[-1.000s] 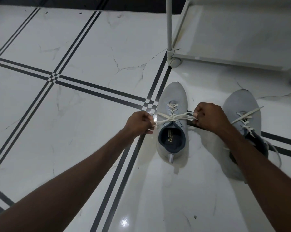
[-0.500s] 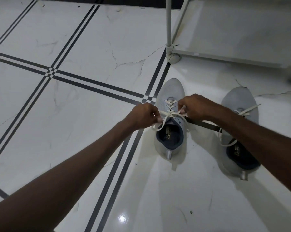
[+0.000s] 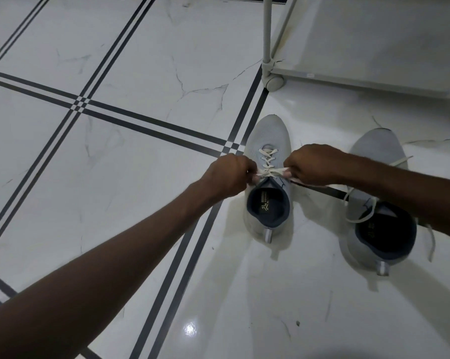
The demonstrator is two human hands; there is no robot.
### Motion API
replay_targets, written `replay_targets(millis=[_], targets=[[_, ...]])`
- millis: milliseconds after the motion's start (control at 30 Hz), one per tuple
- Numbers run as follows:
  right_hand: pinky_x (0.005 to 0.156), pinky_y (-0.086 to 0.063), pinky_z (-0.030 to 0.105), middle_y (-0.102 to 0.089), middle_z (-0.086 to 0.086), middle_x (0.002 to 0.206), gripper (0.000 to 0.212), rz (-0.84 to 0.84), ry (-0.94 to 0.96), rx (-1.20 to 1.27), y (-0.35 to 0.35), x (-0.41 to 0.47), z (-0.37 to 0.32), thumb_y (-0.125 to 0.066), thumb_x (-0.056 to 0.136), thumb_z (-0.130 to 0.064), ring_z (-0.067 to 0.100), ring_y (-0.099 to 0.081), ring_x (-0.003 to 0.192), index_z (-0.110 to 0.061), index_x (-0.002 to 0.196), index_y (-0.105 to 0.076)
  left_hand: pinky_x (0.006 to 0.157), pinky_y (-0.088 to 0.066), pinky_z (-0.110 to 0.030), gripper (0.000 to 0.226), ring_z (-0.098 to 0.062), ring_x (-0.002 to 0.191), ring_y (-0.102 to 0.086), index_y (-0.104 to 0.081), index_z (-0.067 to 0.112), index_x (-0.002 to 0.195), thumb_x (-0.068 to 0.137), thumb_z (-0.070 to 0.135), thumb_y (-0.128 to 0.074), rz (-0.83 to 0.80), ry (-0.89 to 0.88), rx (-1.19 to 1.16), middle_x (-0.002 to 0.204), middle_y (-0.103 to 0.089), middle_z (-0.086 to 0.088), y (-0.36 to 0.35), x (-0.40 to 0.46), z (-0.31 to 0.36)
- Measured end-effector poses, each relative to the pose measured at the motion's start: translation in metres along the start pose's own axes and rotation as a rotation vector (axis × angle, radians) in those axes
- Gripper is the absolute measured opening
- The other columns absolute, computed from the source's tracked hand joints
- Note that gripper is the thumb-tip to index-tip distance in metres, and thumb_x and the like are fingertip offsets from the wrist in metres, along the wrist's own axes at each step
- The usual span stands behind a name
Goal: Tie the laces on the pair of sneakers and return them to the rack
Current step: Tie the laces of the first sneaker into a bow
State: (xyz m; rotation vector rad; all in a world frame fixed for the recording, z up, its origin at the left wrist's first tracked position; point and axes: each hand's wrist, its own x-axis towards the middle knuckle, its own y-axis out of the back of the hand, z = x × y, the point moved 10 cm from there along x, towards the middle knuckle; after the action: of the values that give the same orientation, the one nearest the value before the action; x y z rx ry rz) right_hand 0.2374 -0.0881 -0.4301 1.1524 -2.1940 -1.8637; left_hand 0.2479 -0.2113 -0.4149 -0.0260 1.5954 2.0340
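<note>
Two light grey sneakers with dark blue linings stand on the white tiled floor, toes pointing away from me. Over the left sneaker, my left hand and my right hand each pinch an end of its cream lace, pulled taut across the tongue. The right sneaker sits partly under my right forearm. Its lace hangs loose over the collar and onto the floor.
A white metal rack on a small wheel stands just beyond the sneakers at the top right, its upright post rising out of view. Dark double lines cross the glossy floor tiles.
My hands came close together over the tongue half a second ago and have now drawn slightly apart, tightening the lace. The view has shifted a little, showing more of the right sneaker.
</note>
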Motion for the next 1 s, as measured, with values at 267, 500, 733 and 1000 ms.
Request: replay_targets(millis=[267,500,733,1000], targets=[[0.059,-0.037,0.032,-0.066,0.008,0.075,0.015,0.181,0.002,-0.126,-0.018,-0.018,0.008,-0.054,0.090,-0.024,0.034,-0.064,0.075,-0.022,0.083,-0.066,0.058,-0.041,-0.033,0.017,-0.027,0.065,-0.058,-0.055,0.021,0.078,0.089,0.010,-0.049,0.069,-0.048,0.105,0.073,-0.067,-0.004,-0.013,-0.023,-0.005],[0.060,-0.031,0.030,-0.073,0.009,0.089,0.028,0.145,0.015,-0.261,-0.026,-0.022,0.002,-0.052,0.082,-0.013,0.032,-0.067,0.083,-0.026,0.100,-0.071,0.062,-0.045,-0.031,0.026,-0.028,0.068,-0.063,-0.056,0.025,0.069,0.094,0.019,-0.050,0.015,0.017,-0.080,0.067,-0.063,0.000,-0.029,-0.021,-0.019],[0.070,-0.048,0.044,-0.061,0.019,0.106,0.044,0.358,-0.003,-0.300,-0.004,-0.028,-0.006,-0.053,0.084,-0.031,0.038,-0.056,0.091,-0.004,0.119,-0.054,0.090,-0.050,-0.043,0.050,-0.032,0.115,-0.058,-0.051,0.007,0.135,0.099,0.041,-0.052,0.270,0.194,-0.178,0.130,-0.060,-0.018,0.002,-0.022,-0.037],[0.062,-0.046,0.044,-0.059,0.018,0.090,0.020,0.520,0.134,0.064,-0.007,-0.020,-0.044,-0.045,0.089,-0.021,0.035,-0.054,0.076,-0.004,0.094,-0.056,0.068,-0.044,-0.037,0.048,-0.029,0.083,-0.059,-0.057,0.008,0.111,0.098,0.046,-0.030,0.338,-0.082,0.091,0.098,-0.062,-0.011,-0.015,-0.037,0.032]])
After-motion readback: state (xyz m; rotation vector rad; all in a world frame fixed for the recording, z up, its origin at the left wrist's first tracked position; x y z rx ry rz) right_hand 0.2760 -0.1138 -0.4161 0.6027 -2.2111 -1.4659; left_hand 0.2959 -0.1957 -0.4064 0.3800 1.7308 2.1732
